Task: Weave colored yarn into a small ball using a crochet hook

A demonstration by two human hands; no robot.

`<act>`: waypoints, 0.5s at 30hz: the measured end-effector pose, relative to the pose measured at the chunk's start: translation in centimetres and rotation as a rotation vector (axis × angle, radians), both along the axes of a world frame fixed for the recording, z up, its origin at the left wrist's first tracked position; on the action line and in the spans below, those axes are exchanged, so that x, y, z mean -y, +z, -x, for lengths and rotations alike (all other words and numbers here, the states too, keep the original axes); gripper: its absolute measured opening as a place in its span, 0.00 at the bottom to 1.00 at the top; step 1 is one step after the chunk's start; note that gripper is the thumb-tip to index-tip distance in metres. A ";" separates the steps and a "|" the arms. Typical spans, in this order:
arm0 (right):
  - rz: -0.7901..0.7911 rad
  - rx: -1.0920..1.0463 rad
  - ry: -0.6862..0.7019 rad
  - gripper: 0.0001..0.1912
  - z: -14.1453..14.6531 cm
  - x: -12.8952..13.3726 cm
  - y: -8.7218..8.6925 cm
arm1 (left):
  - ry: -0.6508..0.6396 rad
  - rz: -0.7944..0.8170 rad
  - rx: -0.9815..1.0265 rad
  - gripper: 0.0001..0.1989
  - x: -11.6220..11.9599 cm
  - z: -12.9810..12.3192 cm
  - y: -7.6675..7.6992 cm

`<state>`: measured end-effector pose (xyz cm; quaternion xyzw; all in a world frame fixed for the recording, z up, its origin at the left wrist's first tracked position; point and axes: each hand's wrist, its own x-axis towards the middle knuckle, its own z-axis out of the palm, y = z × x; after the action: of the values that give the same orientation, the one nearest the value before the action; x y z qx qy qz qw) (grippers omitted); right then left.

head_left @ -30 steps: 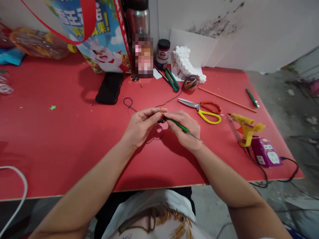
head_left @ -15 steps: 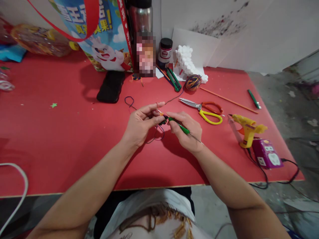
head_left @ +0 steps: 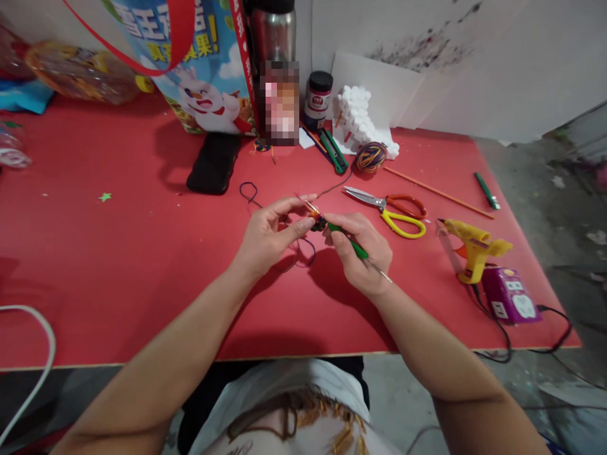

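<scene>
My left hand (head_left: pixel 272 234) pinches a small multicoloured piece of crochet work (head_left: pixel 317 220) between thumb and fingers, with yarn running over its raised index finger. In my right hand (head_left: pixel 363 249) is a crochet hook with a green handle (head_left: pixel 356 247); its metal tip points up and left at the crochet piece. The hook's thin back end sticks out past my palm. A strand leads from my left fingers to a ball of variegated yarn (head_left: pixel 370 157). Loose dark yarn loops (head_left: pixel 307 253) hang below the work, and another lies left of it.
Scissors (head_left: pixel 384 205) with red and yellow handles lie right of my hands, near a yellow glue gun (head_left: pixel 474 246) and a purple power box (head_left: pixel 509 296). Behind are a green cutter (head_left: pixel 334 151), a dark-lidded jar (head_left: pixel 318 100), a black phone (head_left: pixel 213 163) and a printed bag (head_left: pixel 208 76).
My right hand and the hook have shifted slightly right, away from my left hand. More of the metal shaft shows above the crochet piece. The whole view has moved a little.
</scene>
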<state>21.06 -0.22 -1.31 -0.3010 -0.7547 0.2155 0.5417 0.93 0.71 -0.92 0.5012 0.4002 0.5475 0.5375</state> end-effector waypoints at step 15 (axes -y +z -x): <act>0.169 -0.132 0.071 0.12 -0.8 -0.7 1.7 | -0.085 -0.290 -0.295 0.07 -0.1 1.8 1.5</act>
<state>21.86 0.50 0.36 -0.3037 -0.7068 0.3166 0.5550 -0.90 0.84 0.60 0.6644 0.3700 0.4970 0.4180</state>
